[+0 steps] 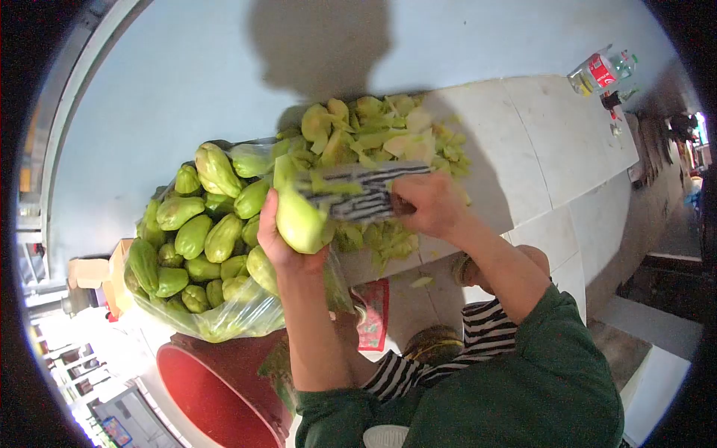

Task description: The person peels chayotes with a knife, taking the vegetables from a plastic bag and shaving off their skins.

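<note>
Dark green shirt (515,381) was nearest; left hand (280,245) gripped a pale, seemingly mostly peeled chayote (302,224) in front of the plastic bag (246,325), right hand (435,203) clamped on a blurred broad-bladed knife (366,196), contact unclear. Peelings (343,145) were heaped behind; many unpeeled chayotes (193,235) in the bag likely remained to do.

Passable to the right, crowded to the left

Widest over pale tiles (541,142) right of peel heap (366,138), up to plastic bottle (602,71) near far end. Blocked beside left hand (287,250) by bulging clear bag (235,321) of green fruits (193,236); lower down, by red bucket (213,388). Closed off ahead by wall (463,45). Obstructed between hands by blurred knife (366,193) in right hand (437,205) and pale fruit (302,222) in left.
</note>
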Tool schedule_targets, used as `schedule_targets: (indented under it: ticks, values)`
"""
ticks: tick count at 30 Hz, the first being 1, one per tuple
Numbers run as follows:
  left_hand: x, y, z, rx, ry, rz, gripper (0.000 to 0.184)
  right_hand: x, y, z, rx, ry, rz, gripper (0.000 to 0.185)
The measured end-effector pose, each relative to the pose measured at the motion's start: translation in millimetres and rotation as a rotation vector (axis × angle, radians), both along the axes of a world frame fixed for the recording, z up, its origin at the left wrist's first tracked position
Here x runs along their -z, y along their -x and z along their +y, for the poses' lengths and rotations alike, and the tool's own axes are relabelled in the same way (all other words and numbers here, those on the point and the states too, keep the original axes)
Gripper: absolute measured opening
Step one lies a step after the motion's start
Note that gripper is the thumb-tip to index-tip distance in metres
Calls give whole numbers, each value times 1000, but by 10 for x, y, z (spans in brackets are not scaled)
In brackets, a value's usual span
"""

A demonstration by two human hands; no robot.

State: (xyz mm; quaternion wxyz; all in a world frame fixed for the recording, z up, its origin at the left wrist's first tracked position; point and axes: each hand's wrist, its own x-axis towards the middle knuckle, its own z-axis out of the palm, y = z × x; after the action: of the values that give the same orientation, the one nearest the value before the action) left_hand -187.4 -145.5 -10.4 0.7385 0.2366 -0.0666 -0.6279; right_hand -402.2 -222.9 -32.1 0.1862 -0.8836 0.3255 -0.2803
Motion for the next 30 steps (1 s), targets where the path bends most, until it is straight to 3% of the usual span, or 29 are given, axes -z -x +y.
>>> schedule_targets:
  ticks: [2, 3, 9, 11, 15, 19, 21, 24, 26, 27, 30]
  values:
    - [-55, 15, -2, -107, -173, -111, 43, -126, 25, 36, -265, -95, 44, 29]
    - [4, -36, -4, -12, -70, -127, 42, -138, 3, 76, -270, -97, 43, 29]
    - [172, -148, 19, -20, -110, -155, 43, -163, -53, 155, -277, 30, 23, 34]
    - [67, -90, 28, 7, -105, -132, 43, -187, -82, 168, -243, 47, -59, 21]
    - [-44, 12, -7, -89, -121, -81, 43, 13, -83, 47, -76, -30, -73, 22]
    - [27, -75, 34, 17, 42, -146, 47, -178, -34, 70, -158, -155, -6, 20]
    - [8, -38, 40, 0, -135, -137, 44, -223, -35, 102, -230, -229, -39, 19]
    - [-26, 11, 34, -12, -170, -150, 44, -202, -29, 91, -252, -166, -78, 19]
    - [90, -15, 38, -74, -115, -178, 45, -129, -44, 67, -111, -191, 33, 19]
    - [-31, -16, 55, 57, -70, -132, 48, -90, -44, 48, -107, -188, 33, 19]
    - [-42, -19, 24, 46, -50, -153, 48, -58, -48, -6, 15, -155, 125, 17]
